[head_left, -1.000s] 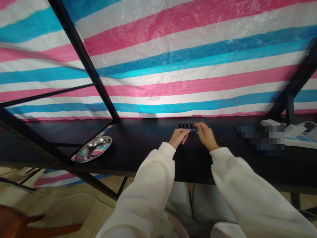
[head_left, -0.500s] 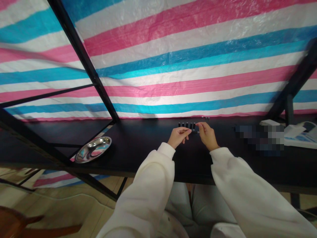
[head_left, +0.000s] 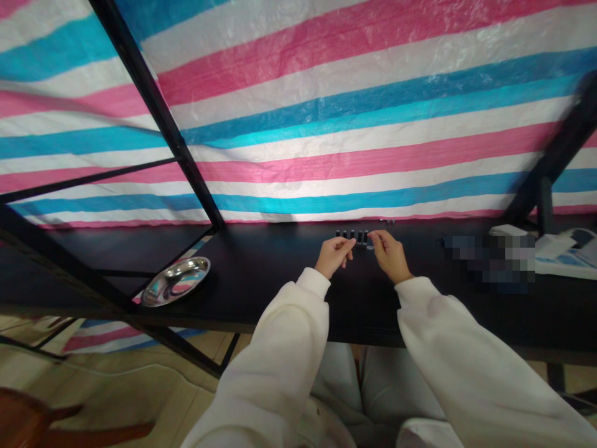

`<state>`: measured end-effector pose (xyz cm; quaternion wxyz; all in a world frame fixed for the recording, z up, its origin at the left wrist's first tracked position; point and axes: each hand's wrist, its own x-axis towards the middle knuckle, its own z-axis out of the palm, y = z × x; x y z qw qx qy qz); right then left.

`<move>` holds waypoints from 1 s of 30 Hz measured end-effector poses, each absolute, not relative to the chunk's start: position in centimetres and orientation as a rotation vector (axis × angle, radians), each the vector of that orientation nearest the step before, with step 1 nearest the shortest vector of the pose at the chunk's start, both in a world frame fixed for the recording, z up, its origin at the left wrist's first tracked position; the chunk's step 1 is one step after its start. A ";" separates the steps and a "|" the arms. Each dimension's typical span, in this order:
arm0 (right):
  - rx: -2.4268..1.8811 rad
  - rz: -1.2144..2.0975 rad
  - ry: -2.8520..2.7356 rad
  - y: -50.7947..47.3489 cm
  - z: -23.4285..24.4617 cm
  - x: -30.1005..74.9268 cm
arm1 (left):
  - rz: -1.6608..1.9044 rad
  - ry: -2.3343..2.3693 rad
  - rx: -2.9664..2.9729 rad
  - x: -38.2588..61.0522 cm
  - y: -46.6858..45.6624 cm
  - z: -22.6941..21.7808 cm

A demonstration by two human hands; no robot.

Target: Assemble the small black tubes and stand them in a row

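Several small dark upright pieces with pale tops (head_left: 352, 235) stand in a row on the black tabletop (head_left: 275, 267), just beyond my hands. My left hand (head_left: 334, 255) is at the left front of the row, thumb and fingers pinched together. Whatever is in that pinch, if anything, is too small to make out. To the right of the row, my right hand (head_left: 390, 255) has its thumb and index finger closed, and what they hold cannot be made out. A small shiny metallic piece (head_left: 369, 247) shows beside the right fingertips, between the two hands.
An oval shiny metal dish (head_left: 176, 282) lies to the left near a black frame post (head_left: 153, 112). Tiny metallic bits (head_left: 387, 221) lie at the back edge. A white device (head_left: 566, 255) and a blurred-out patch are at the right. Striped sheeting (head_left: 349, 124) hangs behind.
My left hand has shifted slightly left, away from the right hand, uncovering more of the row. The right hand stays nearly where it was.
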<state>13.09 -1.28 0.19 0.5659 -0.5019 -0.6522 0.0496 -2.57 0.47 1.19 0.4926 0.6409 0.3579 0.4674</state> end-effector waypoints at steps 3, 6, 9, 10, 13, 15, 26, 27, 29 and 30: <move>-1.203 0.131 -1.531 -1.3 0.2 13.1 | 1.152 0.849 1.549 -2.6 0.4 1.3; -1.195 0.144 -1.536 -1.4 0.2 13.1 | 1.192 0.835 1.527 -2.7 0.6 1.2; -1.161 0.154 -1.607 -1.4 0.2 13.1 | 1.232 0.825 1.493 -2.7 0.9 0.9; -1.148 0.167 -1.637 -1.3 0.1 13.1 | 1.242 0.823 1.481 -2.7 1.0 0.9; -1.115 0.251 -1.694 -1.3 0.0 13.0 | 1.270 0.829 1.446 -2.7 1.2 0.8; -1.104 0.309 -1.714 -1.2 0.0 12.9 | 1.281 0.836 1.422 -2.7 1.1 1.0; -1.126 0.495 -1.803 -1.0 -0.4 12.9 | 1.176 0.772 1.427 -2.6 0.8 1.0; -1.126 0.504 -1.804 -1.1 -0.3 12.9 | 1.187 0.778 1.424 -2.6 0.9 0.9; -1.119 0.528 -1.815 -1.2 -0.1 12.8 | 1.219 0.784 1.406 -2.6 1.0 0.8; -1.114 0.535 -1.819 -1.3 -0.1 12.8 | 1.250 0.786 1.387 -2.7 1.1 0.8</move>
